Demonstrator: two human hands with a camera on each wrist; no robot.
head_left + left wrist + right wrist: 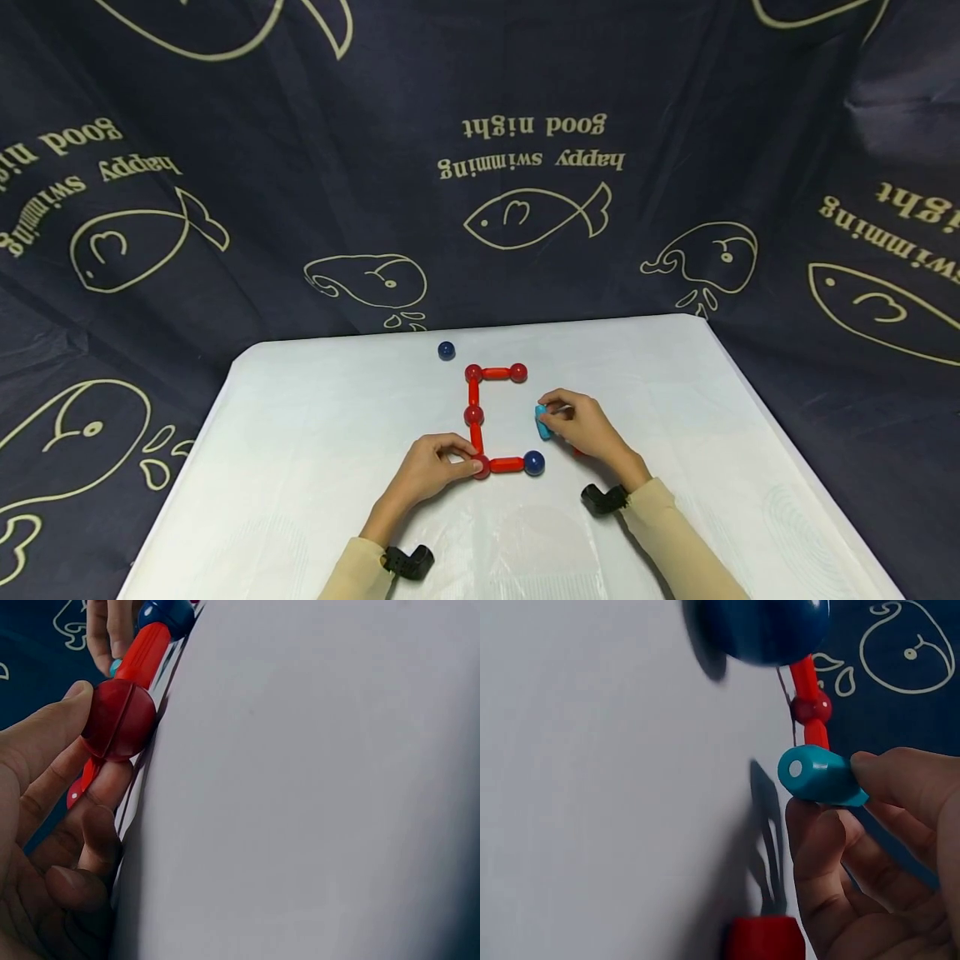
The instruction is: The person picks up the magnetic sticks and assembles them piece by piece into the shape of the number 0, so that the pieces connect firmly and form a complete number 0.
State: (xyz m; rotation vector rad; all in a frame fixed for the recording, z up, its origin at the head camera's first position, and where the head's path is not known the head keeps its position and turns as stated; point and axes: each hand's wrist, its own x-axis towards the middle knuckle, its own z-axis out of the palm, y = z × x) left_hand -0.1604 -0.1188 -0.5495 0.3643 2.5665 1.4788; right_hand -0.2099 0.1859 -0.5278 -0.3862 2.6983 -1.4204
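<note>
On the white table lies a figure of red rods (497, 373) joined by red balls (473, 414), with a dark blue ball (534, 462) at its lower right end. My left hand (429, 468) pinches the red ball (118, 720) at the lower left corner between thumb and fingers. My right hand (592, 427) grips a short light blue rod (821, 776), apart from the figure and above the dark blue ball's level in the head view. A pale round spot shows on that rod's end. Fingers cover part of the rod.
A loose dark blue ball (446, 351) sits near the far edge of the table (315, 417). Close to my right hand lies a red piece (765, 937), mostly hidden in the head view. Behind the table hangs a dark cloth (540, 283) with fish drawings.
</note>
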